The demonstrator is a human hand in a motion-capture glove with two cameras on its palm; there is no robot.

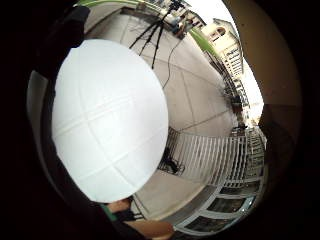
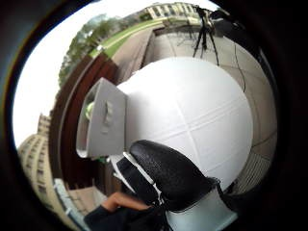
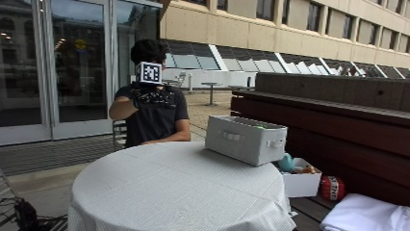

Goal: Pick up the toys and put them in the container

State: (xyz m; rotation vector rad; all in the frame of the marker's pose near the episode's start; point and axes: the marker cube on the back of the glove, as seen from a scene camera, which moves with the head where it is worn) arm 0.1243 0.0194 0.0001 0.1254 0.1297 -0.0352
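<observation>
The gloved right hand [image 3: 148, 96] is being held up at chest height behind the round table [image 3: 173, 192], well apart from everything on it. Nothing is being gripped; whether its fingers are curled or straight cannot be told.

On the cloth, toward the far edge, the grey container [image 3: 247, 138] is sitting, with something green just showing inside at its rim. Beyond the table edge, a white box [image 3: 301, 182] on the bench is holding a teal toy [image 3: 287, 162], and a red ball [image 3: 332, 187] is lying beside it.

A likely risk: toys are being kept off the table, so a long reach past the container could nudge it.

No legible writing is being shown.
</observation>
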